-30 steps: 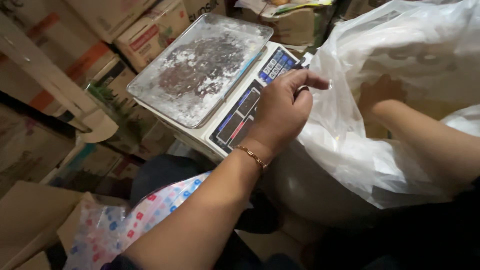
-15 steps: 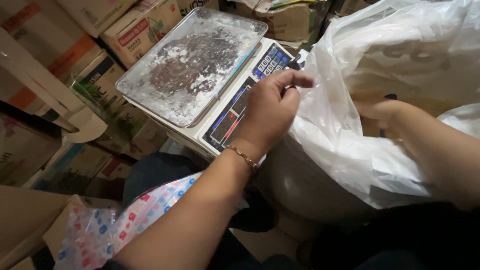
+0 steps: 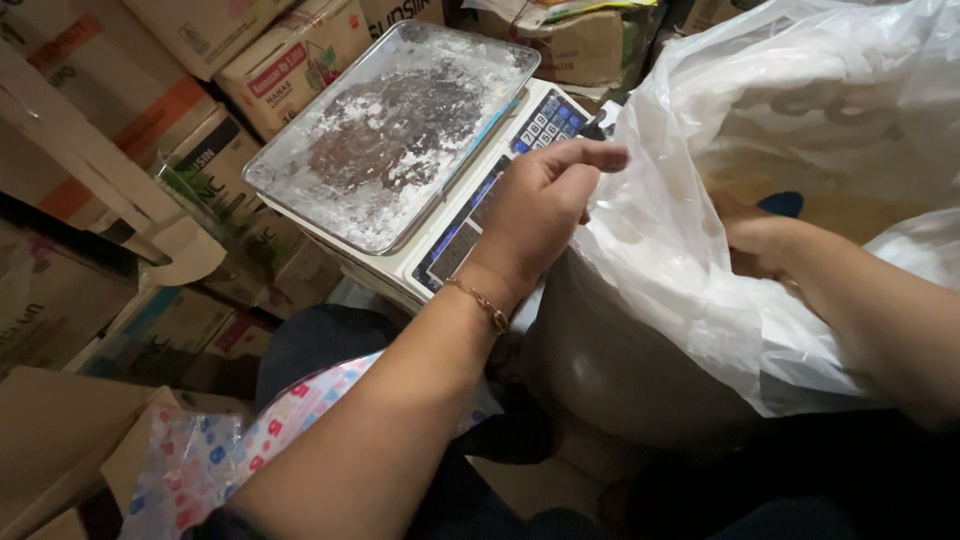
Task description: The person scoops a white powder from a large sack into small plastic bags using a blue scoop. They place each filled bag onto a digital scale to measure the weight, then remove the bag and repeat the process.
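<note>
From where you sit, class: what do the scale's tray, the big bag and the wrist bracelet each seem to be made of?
Tray: looks like bare, shiny metal, with a raised rim and reflective patches under white powder.
Big bag: thin, translucent whitish plastic film that crinkles and shows glossy highlights.
Bracelet: probably gold-coloured metal chain, its fine links glinting; the real metal cannot be told.

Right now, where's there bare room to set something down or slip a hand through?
The metal pan of the scale holds only powder residue. The left hand covers the scale's front, pinching the plastic bag; the right hand is inside it. Cardboard boxes crowd the left; a printed bag fills the lap.
</note>
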